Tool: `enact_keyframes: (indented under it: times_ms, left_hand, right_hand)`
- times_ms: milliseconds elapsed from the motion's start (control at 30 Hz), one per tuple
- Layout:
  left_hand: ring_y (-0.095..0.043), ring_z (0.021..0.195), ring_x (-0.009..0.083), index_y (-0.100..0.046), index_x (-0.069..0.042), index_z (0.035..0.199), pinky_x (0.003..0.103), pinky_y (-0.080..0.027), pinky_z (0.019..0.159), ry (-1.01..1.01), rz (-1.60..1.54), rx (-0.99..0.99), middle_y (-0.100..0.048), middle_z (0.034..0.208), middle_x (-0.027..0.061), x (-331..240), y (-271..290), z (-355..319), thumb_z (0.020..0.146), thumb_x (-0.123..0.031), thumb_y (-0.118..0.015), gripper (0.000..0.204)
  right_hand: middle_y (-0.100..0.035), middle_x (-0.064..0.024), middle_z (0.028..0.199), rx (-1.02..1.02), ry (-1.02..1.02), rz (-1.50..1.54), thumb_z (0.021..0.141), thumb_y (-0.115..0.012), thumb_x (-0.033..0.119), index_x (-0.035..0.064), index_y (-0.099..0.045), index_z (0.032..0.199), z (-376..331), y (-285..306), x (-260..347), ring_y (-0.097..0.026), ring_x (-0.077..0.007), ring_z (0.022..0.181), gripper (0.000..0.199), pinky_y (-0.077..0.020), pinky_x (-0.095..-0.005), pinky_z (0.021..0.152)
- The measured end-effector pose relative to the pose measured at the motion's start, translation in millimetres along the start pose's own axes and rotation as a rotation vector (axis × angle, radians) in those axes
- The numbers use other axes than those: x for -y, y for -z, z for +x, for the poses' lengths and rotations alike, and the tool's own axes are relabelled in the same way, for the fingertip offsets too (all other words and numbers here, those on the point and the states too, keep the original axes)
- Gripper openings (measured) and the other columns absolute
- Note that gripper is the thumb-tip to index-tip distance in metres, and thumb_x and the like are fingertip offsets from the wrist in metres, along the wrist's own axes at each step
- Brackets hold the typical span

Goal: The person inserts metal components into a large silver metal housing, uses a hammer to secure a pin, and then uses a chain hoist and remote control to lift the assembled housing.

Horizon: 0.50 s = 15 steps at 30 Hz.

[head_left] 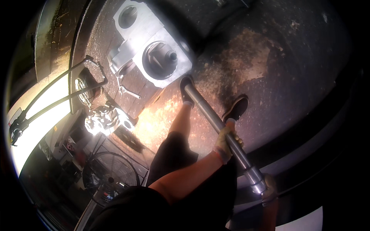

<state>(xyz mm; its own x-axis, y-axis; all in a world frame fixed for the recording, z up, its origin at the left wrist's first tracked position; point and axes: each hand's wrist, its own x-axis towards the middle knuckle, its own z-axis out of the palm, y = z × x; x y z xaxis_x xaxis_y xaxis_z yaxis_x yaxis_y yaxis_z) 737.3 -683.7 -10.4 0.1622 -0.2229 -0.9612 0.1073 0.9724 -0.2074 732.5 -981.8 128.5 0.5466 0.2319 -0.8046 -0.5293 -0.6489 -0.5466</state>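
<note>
I grip a long steel bar point(216, 123) in both gloved hands. My left hand point(226, 144) wraps around its middle. Shut around the thick lower end is my right hand point(269, 190). The bar slants up and left, and its far tip lies by my left shoe point(187, 90), close to a large grey metal casting point(154, 54) with a round bore. My other shoe point(236, 108) stands just right of the bar on the stained floor.
A smaller shiny casting point(105, 120) lies left of my legs. Long black tongs point(58, 96) stretch across the bright strip at the left. A round wire-guard fan point(110, 179) stands at lower left. Dark curved edges ring the right side.
</note>
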Motion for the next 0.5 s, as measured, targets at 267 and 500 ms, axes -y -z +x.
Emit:
enact_keyframes:
  times_ms: [267, 500]
  left_hand:
    - [-0.063, 0.07, 0.0285, -0.058, -0.011, 0.075, 0.043, -0.057, 0.074, -0.027, 0.083, 0.061, -0.062, 0.076, 0.0106, -28.8, 3.5, 29.4, 0.088, -0.052, -0.069, 0.045]
    - [-0.065, 0.071, 0.0288, -0.06, -0.007, 0.091, 0.042, -0.058, 0.069, -0.277, 0.037, -0.162, -0.062, 0.076, 0.0099, -69.6, -18.0, 52.6, 0.089, -0.039, -0.074, 0.035]
  right_hand:
    - [-0.07, -0.0221, 0.113, 0.043, -0.522, 0.331, 0.102, -0.061, 0.046, -0.0056, -0.064, 0.123, 33.8, -29.0, -77.7, -0.071, -0.0272, 0.097, 0.056, -0.0621, -0.0365, 0.071]
    - [-0.069, -0.0131, 0.105, -0.103, -0.392, 0.625, 0.108, -0.048, 0.046, 0.0068, -0.063, 0.125, 112.7, -97.8, -56.4, -0.069, -0.0226, 0.088, 0.046, -0.0583, -0.0351, 0.069]
